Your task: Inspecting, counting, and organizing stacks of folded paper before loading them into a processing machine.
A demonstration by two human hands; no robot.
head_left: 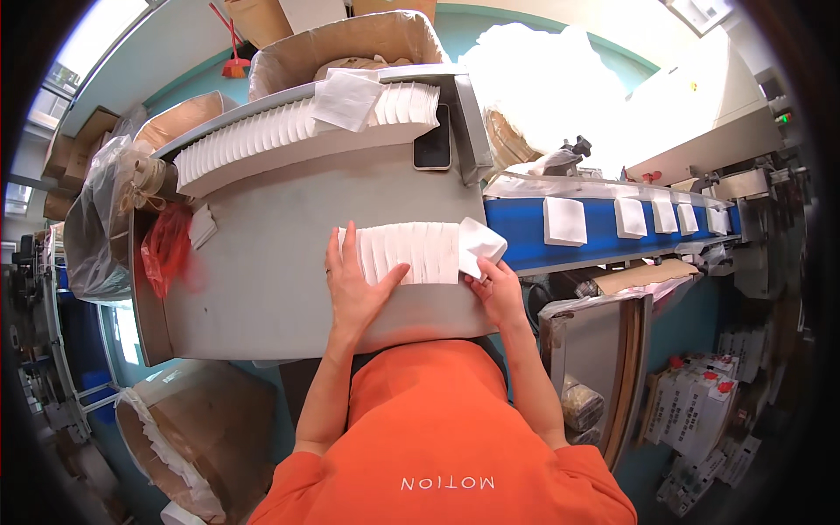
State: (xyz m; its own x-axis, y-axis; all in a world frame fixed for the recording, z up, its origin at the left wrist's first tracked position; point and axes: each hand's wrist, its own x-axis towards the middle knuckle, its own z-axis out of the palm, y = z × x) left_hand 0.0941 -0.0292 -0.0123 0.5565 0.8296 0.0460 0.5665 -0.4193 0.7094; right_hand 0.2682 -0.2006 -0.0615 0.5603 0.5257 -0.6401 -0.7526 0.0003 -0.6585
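A row of white folded paper napkins (402,251) stands on edge on the grey metal table in front of me. My left hand (357,284) is at its left end, fingers spread; the fingers touch the end of the row and the thumb rests along its near side. At the right end, my right hand (497,293) pinches a white napkin stack (481,245), tilted and partly turned away from the row. A blue conveyor belt (521,229) meets the table there, carrying several separate white napkin stacks (564,220).
Along the table's far side runs a long curved row of white napkins (254,150), with a loose sheet (348,99) on top. A phone (432,144) lies beside it. A red plastic bag (166,249) hangs at the left edge; a large brown bag (206,429) stands below.
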